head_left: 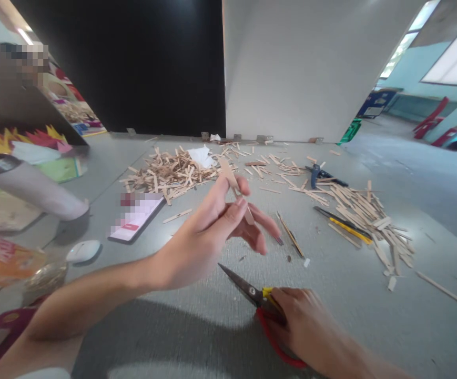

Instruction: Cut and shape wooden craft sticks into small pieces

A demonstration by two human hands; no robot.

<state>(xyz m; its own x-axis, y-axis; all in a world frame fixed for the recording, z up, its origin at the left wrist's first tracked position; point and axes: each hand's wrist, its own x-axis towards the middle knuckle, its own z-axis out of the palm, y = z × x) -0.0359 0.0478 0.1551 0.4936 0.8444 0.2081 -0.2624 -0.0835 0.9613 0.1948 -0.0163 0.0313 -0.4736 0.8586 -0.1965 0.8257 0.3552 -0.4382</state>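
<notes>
My left hand [220, 218] is raised over the middle of the table, pinching a flat wooden stick [229, 173] between thumb and fingers. Part of the stick is hidden behind the thumb. Lower down, at the table surface, my right hand [303, 321] is closed around a pair of scissors [252, 291] with red and yellow handles. Their dark blades look closed and point up and left, below the left hand and apart from the stick.
A heap of wooden sticks [169, 173] lies at the back left; more sticks [386, 231] spread to the right. Nearby are a yellow cutter knife [350, 229], dark blue clippers [315, 176], a phone [137, 218], a white earbud case [83, 251] and a cardboard tube [42, 189]. Upright panels [299, 68] stand behind.
</notes>
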